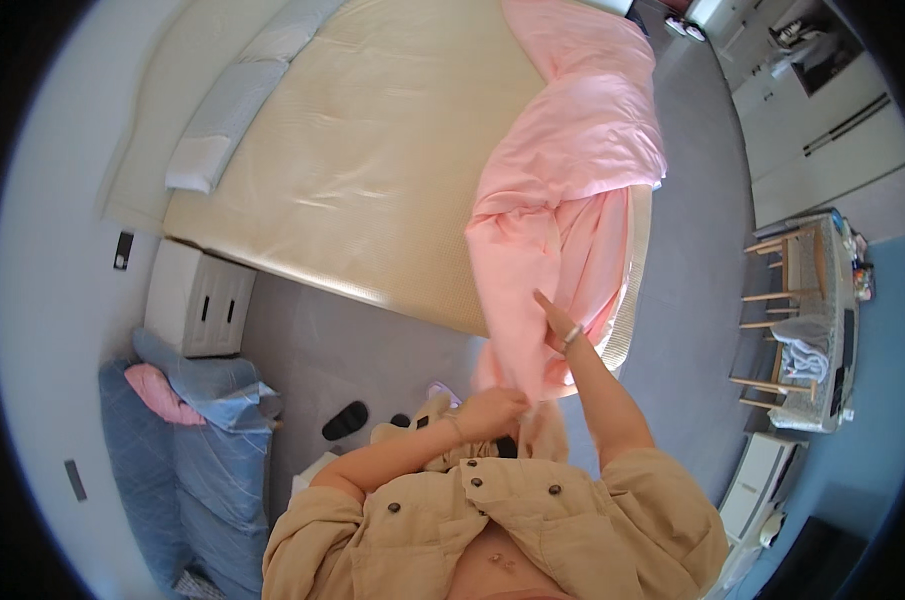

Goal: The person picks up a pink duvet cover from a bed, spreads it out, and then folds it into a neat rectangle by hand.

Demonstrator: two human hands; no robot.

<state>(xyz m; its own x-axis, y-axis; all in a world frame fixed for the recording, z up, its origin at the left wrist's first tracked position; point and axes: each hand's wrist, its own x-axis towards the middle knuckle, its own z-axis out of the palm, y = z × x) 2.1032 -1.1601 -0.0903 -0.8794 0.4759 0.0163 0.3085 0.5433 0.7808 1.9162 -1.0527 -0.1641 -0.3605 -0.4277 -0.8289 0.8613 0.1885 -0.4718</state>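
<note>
A pink duvet (592,130) lies bunched along the right side of the bed, and its near end hangs over the bed's edge toward me. My left hand (496,413) is closed around the hanging end of the duvet, low in front of my body. Higher up on the same fabric, my right hand (557,322) rests with its fingers stretched out, a bracelet at the wrist. Its far fingers are partly hidden against the cloth. Under the duvet is the cream mattress cover (362,170), smooth across most of the bed.
Pillows (217,125) line the bed's left end beside a white nightstand (204,300). Blue bedding covers a seat (187,460) at lower left. A dark slipper (345,421) lies on the grey floor. Wooden chairs (797,275) and a table stand at right, near white cabinets (822,130).
</note>
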